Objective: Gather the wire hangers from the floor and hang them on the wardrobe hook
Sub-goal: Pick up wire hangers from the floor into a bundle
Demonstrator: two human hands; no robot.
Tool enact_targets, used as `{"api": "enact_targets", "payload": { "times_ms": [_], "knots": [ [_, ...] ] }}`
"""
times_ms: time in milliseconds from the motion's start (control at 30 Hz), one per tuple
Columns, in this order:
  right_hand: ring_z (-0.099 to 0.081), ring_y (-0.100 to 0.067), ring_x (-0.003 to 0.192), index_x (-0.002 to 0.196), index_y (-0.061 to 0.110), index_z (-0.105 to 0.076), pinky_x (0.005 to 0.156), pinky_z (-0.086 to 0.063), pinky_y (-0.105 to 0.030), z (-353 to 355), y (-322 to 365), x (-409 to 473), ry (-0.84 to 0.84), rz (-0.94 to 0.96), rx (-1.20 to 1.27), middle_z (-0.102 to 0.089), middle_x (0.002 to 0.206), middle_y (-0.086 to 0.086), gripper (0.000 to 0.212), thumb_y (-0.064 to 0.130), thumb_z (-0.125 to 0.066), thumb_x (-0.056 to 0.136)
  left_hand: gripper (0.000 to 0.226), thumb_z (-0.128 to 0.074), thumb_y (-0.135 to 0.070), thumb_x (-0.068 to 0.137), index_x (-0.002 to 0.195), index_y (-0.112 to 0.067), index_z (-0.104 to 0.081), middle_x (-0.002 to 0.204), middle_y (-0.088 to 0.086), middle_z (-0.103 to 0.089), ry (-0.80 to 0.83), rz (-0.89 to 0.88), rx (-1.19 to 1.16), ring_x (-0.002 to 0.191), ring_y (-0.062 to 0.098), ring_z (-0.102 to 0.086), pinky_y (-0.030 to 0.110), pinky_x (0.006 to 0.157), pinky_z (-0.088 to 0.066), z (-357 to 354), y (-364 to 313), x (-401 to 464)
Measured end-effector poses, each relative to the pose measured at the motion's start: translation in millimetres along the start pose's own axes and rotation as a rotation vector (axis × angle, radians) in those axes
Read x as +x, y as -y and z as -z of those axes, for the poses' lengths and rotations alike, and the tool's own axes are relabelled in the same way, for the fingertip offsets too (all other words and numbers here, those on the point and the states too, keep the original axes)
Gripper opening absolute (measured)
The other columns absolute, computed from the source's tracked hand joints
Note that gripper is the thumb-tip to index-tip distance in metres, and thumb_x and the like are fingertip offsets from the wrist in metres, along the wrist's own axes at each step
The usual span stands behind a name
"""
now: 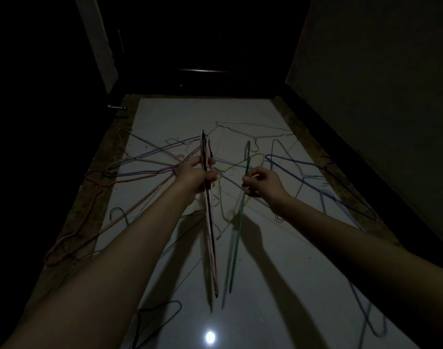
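My bare forearms reach out from the bottom corners over the glossy white floor (278, 285), where a bright spot of light (210, 337) reflects just below them. My left hand (199, 176) is curled round a bundle (210, 222) of pink and black hangers, held edge-on so they look like one thin upright sheaf, its top above my fist and its bottom hanging well toward me. My right hand (262, 181) pinches a green hanger (240, 215), also edge-on and upright, just beside the bundle but apart from it.

Beyond and under both hands, the floor is strewn with loose hangers that cross one another. A purple one (150, 153) and a pink one (142, 197) fan out to the left, and a reddish one (72, 238) lies along the brown floor border (89, 202). A yellow-green one (240, 165) sits between my hands, farther back. Dark blue ones (303, 170) spread to the right, a pale one (250, 136) lies farthest off, and a light blue one (366, 316) is near my right forearm. A dark green one (162, 311) lies close under my left arm. My arms cast long shadows over the tiles.

A dim wall (379, 84) rises on the right, with a dark skirting at its foot. Ahead and to the left all is nearly black; I cannot make out a wardrobe hook there.
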State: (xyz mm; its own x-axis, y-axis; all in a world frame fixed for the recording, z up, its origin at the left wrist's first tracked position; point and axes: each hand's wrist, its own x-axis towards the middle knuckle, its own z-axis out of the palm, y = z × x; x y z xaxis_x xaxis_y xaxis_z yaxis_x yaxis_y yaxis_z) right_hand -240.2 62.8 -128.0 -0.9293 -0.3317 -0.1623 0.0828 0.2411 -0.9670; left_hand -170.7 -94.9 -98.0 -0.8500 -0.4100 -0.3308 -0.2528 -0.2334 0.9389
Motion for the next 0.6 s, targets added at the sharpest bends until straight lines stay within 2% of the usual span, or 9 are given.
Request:
{"api": "enact_targets", "payload": {
  "times_ms": [100, 167, 267, 333, 400, 467, 533, 600],
  "knots": [
    [-0.052, -0.018, 0.062, 0.072, 0.01, -0.048, 0.057, -0.048, -0.022, -6, 6, -1, 0.02, 0.033, 0.025, -0.057, 0.072, -0.009, 0.021, 0.003, -0.058, 0.089, 0.031, -0.052, 0.016, 0.084, 0.088, -0.014, -0.058, 0.077, 0.012, -0.058, 0.088, 0.063, -0.008, 0.067, 0.021, -0.059, 0.029, 0.061, -0.048, -8, 6, 1],
    [-0.052, -0.019, 0.066, 0.074, 0.01, -0.051, 0.06, -0.046, -0.026, -11, 6, 0, 0.037, 0.071, 0.014, -0.056, 0.073, -0.008, 0.018, 0.003, -0.058, 0.089, 0.033, -0.052, 0.016, 0.083, 0.098, -0.012, -0.058, 0.08, 0.014, -0.06, 0.154, 0.093, 0.004, 0.068, 0.022, -0.06, 0.029, 0.061, -0.047, -16, 9, -1],
    [-0.056, -0.019, 0.071, 0.075, 0.008, -0.057, 0.068, -0.047, -0.03, -15, 4, 0, 0.044, 0.122, 0.003, -0.057, 0.071, -0.005, 0.013, 0.002, -0.059, 0.087, 0.04, -0.052, 0.015, 0.084, 0.112, -0.013, -0.055, 0.095, 0.016, -0.061, 0.194, 0.102, 0.001, 0.074, 0.022, -0.06, 0.031, 0.064, -0.049, -26, 13, -3],
    [-0.057, -0.017, 0.07, 0.082, 0.001, -0.063, 0.067, -0.047, -0.024, -15, 3, 1, 0.029, 0.131, 0.029, -0.059, 0.073, -0.006, 0.007, 0.002, -0.059, 0.087, 0.043, -0.054, 0.015, 0.083, 0.113, -0.015, -0.054, 0.098, 0.016, -0.062, 0.17, 0.1, -0.028, 0.077, 0.022, -0.06, 0.03, 0.063, -0.049, -31, 16, -1],
    [-0.057, -0.012, 0.069, 0.094, -0.007, -0.065, 0.06, -0.048, -0.013, -13, 3, 1, 0.009, 0.121, 0.039, -0.061, 0.077, -0.008, 0.013, 0.001, -0.057, 0.088, 0.045, -0.056, 0.014, 0.082, 0.115, -0.017, -0.055, 0.094, 0.012, -0.064, 0.153, 0.092, -0.016, 0.077, 0.02, -0.061, 0.027, 0.061, -0.048, -34, 18, 1],
    [-0.057, -0.009, 0.068, 0.098, -0.007, -0.065, 0.055, -0.045, -0.007, -10, 2, -1, 0.014, 0.103, 0.036, -0.061, 0.078, -0.008, 0.015, 0.0, -0.057, 0.088, 0.045, -0.054, 0.013, 0.084, 0.12, -0.014, -0.055, 0.09, 0.008, -0.065, 0.155, 0.08, -0.011, 0.078, 0.019, -0.063, 0.029, 0.066, -0.049, -37, 23, 4],
    [-0.057, -0.007, 0.068, 0.098, -0.005, -0.065, 0.054, -0.044, -0.005, -7, 0, -1, 0.033, 0.094, 0.037, -0.061, 0.076, -0.004, 0.013, -0.001, -0.058, 0.087, 0.042, -0.05, 0.013, 0.086, 0.122, -0.008, -0.054, 0.09, 0.008, -0.065, 0.154, 0.08, -0.049, 0.078, 0.019, -0.064, 0.031, 0.071, -0.053, -40, 28, 7],
    [-0.058, -0.011, 0.073, 0.096, -0.001, -0.066, 0.061, -0.047, -0.013, -2, -4, 1, 0.018, 0.074, 0.044, -0.062, 0.08, -0.005, 0.011, 0.001, -0.06, 0.087, 0.038, -0.05, 0.014, 0.086, 0.12, -0.004, -0.056, 0.089, 0.01, -0.064, 0.171, 0.078, -0.099, 0.075, 0.019, -0.064, 0.025, 0.062, -0.056, -45, 30, 9]
  ]
}}
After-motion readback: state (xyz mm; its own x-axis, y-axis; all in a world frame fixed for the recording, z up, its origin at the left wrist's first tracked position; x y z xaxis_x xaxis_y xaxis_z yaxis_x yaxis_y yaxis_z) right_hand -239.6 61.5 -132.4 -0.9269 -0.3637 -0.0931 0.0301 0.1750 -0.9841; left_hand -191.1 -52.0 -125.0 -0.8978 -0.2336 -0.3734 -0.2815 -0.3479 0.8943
